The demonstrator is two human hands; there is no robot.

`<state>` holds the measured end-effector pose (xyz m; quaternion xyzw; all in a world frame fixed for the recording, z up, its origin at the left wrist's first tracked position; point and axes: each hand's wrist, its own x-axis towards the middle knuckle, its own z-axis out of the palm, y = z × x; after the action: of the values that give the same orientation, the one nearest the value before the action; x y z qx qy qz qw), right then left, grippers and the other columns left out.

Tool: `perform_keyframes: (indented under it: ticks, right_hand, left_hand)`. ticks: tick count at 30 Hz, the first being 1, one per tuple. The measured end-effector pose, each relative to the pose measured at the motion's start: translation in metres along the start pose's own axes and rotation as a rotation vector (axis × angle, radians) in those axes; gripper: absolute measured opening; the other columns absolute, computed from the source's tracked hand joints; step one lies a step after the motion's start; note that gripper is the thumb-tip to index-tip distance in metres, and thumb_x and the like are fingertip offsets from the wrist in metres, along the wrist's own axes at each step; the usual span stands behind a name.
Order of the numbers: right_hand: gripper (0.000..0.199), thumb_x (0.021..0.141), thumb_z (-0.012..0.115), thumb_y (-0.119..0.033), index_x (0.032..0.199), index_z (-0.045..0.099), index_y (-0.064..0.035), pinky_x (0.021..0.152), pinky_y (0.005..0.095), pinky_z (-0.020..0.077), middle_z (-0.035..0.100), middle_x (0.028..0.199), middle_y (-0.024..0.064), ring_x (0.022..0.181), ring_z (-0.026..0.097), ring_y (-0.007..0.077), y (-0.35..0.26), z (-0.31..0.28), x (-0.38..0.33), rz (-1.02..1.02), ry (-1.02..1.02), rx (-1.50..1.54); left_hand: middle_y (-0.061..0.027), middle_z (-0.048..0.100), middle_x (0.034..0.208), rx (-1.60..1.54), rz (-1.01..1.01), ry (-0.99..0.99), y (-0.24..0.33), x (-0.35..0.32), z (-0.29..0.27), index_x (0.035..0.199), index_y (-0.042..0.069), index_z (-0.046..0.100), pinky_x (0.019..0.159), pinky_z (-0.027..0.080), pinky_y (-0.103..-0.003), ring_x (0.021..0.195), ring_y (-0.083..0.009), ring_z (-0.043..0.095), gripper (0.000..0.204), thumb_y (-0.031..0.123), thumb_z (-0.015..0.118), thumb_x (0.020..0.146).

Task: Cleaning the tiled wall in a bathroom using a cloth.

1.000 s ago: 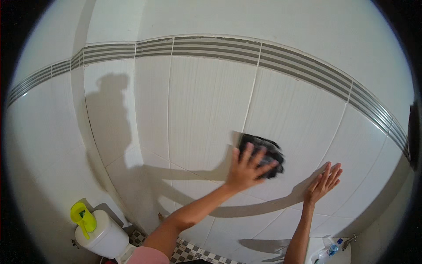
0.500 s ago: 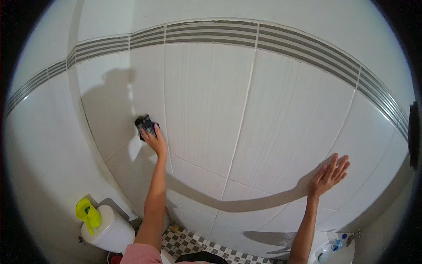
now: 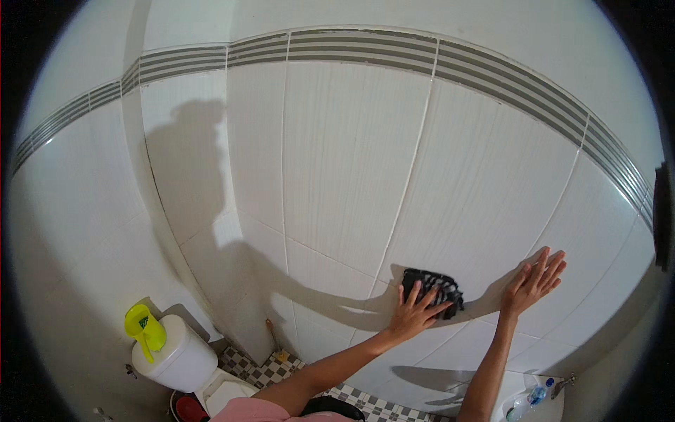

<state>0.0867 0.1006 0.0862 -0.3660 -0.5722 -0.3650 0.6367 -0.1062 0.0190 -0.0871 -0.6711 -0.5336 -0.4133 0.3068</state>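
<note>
My left hand point(image 3: 410, 314) presses a black cloth point(image 3: 439, 290), streaked with white suds, against the white tiled wall point(image 3: 337, 169). Its fingers lie spread over the cloth's near side, just right of a vertical grout line. Further right, my right hand point(image 3: 529, 288) rests on the same wall with its fingers stretched upward and nothing in it. The right palm faces the tiles and is hidden.
A band of grey-striped tiles point(image 3: 362, 49) crosses the wall above. At lower left, a yellow-green dipper point(image 3: 144, 329) stands on a white toilet tank point(image 3: 179, 359). A white sink point(image 3: 506, 394) with plastic bottles point(image 3: 538, 395) and a tap point(image 3: 562, 383) is at lower right. Checkered floor point(image 3: 369, 402) lies below.
My left hand has swept the black cloth from the wall's left corner down and far to the right, near my right hand. The right hand stays in place; the view has shifted slightly.
</note>
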Motion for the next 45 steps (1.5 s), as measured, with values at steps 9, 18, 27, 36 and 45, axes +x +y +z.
perform_keyframes:
  ticks: [9, 18, 27, 36, 45]
  right_hand:
    - [0.042, 0.095, 0.037, -0.032, 0.135, 0.042, -0.0216, 0.112, 0.0442, 0.0018, 0.025, 0.148, 0.0047, 0.139, 0.016, 0.0239, -0.005, -0.002, 0.0, 0.014, 0.01, 0.004]
    - [0.043, 0.093, 0.036, -0.029, 0.135, 0.042, -0.0218, 0.112, 0.0438, 0.001, 0.024, 0.149, 0.0043, 0.139, 0.015, 0.0235, -0.007, 0.005, 0.0, 0.0, 0.032, 0.0]
    - [0.043, 0.094, 0.037, -0.029, 0.136, 0.041, -0.0204, 0.112, 0.0438, 0.0017, 0.024, 0.149, 0.005, 0.139, 0.015, 0.0237, 0.0, -0.001, 0.001, -0.014, 0.01, -0.008]
    - [0.043, 0.094, 0.037, -0.03, 0.135, 0.042, -0.019, 0.112, 0.0434, 0.0015, 0.024, 0.149, 0.0068, 0.139, 0.014, 0.0237, 0.003, -0.002, -0.003, -0.016, -0.013, -0.045]
    - [0.044, 0.094, 0.036, -0.029, 0.137, 0.04, -0.0187, 0.112, 0.044, -0.0015, 0.021, 0.149, 0.0082, 0.139, 0.011, 0.0259, -0.001, 0.001, 0.001, -0.024, 0.008, -0.012]
  left_hand:
    - [-0.0179, 0.007, 0.149, 0.027, -0.522, 0.39, -0.201, -0.054, -0.089, 0.145, 0.019, 0.014, 0.105, 0.008, -0.062, 0.135, -0.0456, 0.002, 0.088, 0.042, 0.066, 0.077]
    - [-0.0162, 0.009, 0.15, 0.046, -0.988, 0.753, -0.296, -0.018, -0.119, 0.144, 0.007, 0.016, 0.108, 0.009, -0.054, 0.136, -0.0401, 0.006, 0.069, 0.037, 0.049, 0.091]
    - [-0.0148, 0.017, 0.148, -0.066, -0.144, 0.168, -0.019, -0.007, -0.006, 0.132, 0.04, 0.042, 0.096, 0.005, -0.073, 0.135, -0.0447, 0.003, 0.064, 0.043, 0.069, 0.074]
    - [-0.0177, 0.014, 0.148, 0.086, -0.243, 0.339, -0.16, -0.027, -0.068, 0.137, 0.021, 0.038, 0.1, 0.011, -0.069, 0.133, -0.0502, 0.008, 0.08, 0.04, 0.074, 0.068]
    - [-0.0136, 0.016, 0.149, 0.189, -0.649, 0.768, -0.236, 0.096, -0.14, 0.142, 0.018, 0.03, 0.107, 0.013, -0.056, 0.136, -0.0423, 0.008, 0.063, 0.034, 0.055, 0.087]
